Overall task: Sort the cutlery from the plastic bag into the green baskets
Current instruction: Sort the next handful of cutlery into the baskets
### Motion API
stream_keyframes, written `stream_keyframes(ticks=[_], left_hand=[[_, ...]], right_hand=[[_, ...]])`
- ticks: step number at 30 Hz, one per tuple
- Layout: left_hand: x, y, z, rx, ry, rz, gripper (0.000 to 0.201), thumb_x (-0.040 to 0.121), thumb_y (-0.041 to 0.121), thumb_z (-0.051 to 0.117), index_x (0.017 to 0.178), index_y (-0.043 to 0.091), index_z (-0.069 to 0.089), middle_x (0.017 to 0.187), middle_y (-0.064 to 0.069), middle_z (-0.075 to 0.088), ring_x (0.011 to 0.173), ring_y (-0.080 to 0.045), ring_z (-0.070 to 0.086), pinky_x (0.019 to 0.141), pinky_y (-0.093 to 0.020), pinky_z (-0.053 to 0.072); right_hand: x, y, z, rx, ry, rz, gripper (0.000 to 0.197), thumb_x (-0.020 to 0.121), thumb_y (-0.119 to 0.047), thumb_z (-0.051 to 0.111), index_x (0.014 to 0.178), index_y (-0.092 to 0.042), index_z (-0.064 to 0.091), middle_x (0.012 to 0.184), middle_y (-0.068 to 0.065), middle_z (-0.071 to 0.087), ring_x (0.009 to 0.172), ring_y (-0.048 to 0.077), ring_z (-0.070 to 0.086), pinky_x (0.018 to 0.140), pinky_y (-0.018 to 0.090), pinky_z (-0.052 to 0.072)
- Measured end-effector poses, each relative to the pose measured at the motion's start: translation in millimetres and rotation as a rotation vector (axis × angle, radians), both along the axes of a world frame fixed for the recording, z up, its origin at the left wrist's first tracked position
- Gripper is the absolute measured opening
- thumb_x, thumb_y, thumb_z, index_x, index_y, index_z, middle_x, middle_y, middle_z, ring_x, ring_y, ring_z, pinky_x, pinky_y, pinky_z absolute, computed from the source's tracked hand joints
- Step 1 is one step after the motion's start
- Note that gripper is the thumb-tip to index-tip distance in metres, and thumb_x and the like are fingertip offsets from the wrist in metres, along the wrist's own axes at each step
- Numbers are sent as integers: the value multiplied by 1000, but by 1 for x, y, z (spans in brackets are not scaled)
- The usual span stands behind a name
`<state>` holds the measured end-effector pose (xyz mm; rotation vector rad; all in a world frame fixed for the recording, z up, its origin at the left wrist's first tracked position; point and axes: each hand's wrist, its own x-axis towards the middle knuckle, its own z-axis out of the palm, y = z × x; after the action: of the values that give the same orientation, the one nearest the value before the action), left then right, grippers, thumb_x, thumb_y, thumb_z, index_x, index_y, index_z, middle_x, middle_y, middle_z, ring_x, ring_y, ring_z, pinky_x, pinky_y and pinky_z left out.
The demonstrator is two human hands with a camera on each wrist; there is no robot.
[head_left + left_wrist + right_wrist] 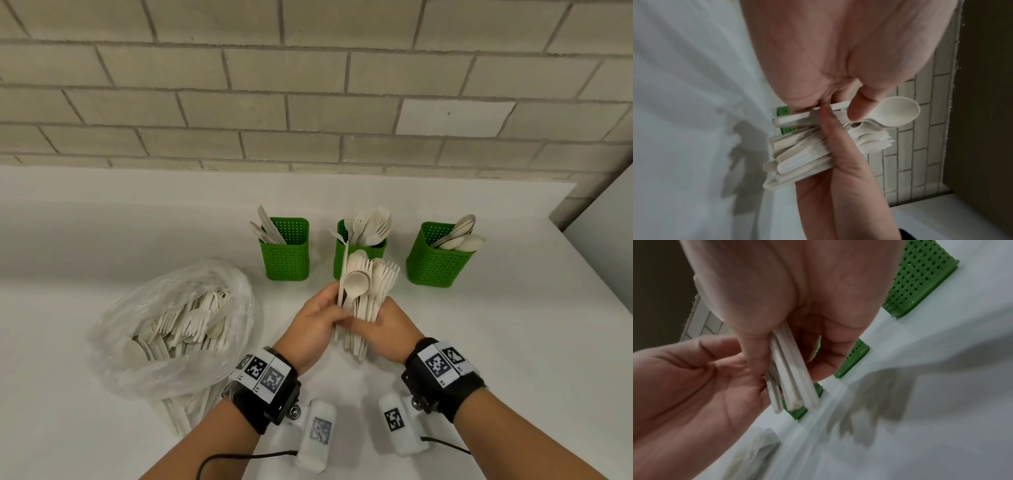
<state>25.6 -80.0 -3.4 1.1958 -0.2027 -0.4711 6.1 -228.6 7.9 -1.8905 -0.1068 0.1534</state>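
Three green baskets stand in a row: the left basket (284,253) holds knives, the middle basket (339,260) forks, the right basket (435,263) spoons. In front of the middle one, my right hand (373,325) grips a bundle of pale forks and spoons (376,287) by the handles (791,369). My left hand (334,305) pinches one spoon (898,112) at the bundle's left side, thumb on its handle. The clear plastic bag (164,329) lies open at the left with several more pieces inside.
The white counter (513,342) ends at a brick wall (308,102) behind the baskets. A grey panel (609,222) stands at the far right corner. Some cutlery handles poke out under the bag's near side (181,411).
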Motion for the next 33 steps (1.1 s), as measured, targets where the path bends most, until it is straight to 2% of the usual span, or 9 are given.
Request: stream_keyframes(ticks=[3, 6, 10, 12, 14, 17, 24, 29, 33], left_hand=[[0, -1, 6, 50, -113, 56, 27, 97, 4, 52, 121, 7, 63, 120, -10, 69, 116, -21, 62, 101, -30, 47], [4, 1, 10, 122, -170, 146, 18, 93, -1, 58, 107, 3, 70, 108, -12, 69, 100, -20, 65, 89, -25, 51], [12, 3, 15, 242, -243, 217, 4, 88, 6, 70, 87, 7, 74, 88, -14, 64, 83, -14, 60, 82, -31, 50], [13, 3, 23, 290, -307, 233, 8, 90, 7, 67, 88, 3, 74, 87, -13, 67, 80, -10, 62, 81, -29, 52], [17, 8, 34, 295, -333, 270, 9, 91, 6, 65, 91, 5, 74, 86, -1, 70, 79, -6, 63, 76, -27, 53], [34, 23, 54, 393, -441, 391, 11, 90, 9, 68, 100, 12, 72, 86, -5, 70, 77, -15, 64, 75, -42, 58], [88, 55, 95, 592, -685, 608, 34, 90, 7, 64, 112, 27, 47, 96, 10, 67, 65, -12, 69, 67, -36, 59], [105, 58, 82, 776, -706, 607, 18, 98, 23, 54, 113, 18, 47, 98, -1, 70, 71, -16, 70, 65, -42, 59], [109, 56, 63, 893, -703, 599, 14, 95, 22, 56, 102, 10, 52, 80, -4, 70, 74, -26, 68, 69, -45, 57]], right_hand=[[5, -4, -1, 75, -17, -34, 19, 90, -12, 67, 109, -15, 70, 103, 4, 74, 100, 16, 69, 92, 41, 54], [7, -7, 2, 156, -43, -56, 24, 90, -11, 66, 113, -16, 69, 108, 3, 73, 105, 16, 67, 95, 38, 53], [9, -8, 7, 217, -73, -52, 26, 89, -9, 67, 114, -17, 68, 110, 3, 73, 107, 18, 67, 94, 37, 52], [11, -9, 11, 217, -85, -60, 26, 88, -7, 68, 113, -15, 69, 107, 5, 73, 104, 21, 68, 93, 38, 53], [13, -10, 14, 200, -94, -86, 19, 87, -7, 70, 105, -13, 70, 99, 8, 74, 97, 24, 69, 91, 41, 54], [16, -12, 17, 157, -77, -113, 5, 86, -10, 72, 89, -8, 69, 88, 13, 74, 87, 29, 70, 88, 48, 55], [23, -5, 25, 182, -78, -137, 9, 85, -12, 73, 85, -20, 70, 88, 9, 74, 88, 24, 70, 88, 43, 55], [23, -3, 30, 174, -56, -147, 6, 86, -12, 73, 88, -18, 70, 89, 7, 74, 88, 20, 70, 88, 39, 56], [22, -5, 31, 177, -60, -176, 14, 84, -11, 74, 85, -25, 69, 89, 1, 74, 89, 17, 70, 89, 38, 55]])
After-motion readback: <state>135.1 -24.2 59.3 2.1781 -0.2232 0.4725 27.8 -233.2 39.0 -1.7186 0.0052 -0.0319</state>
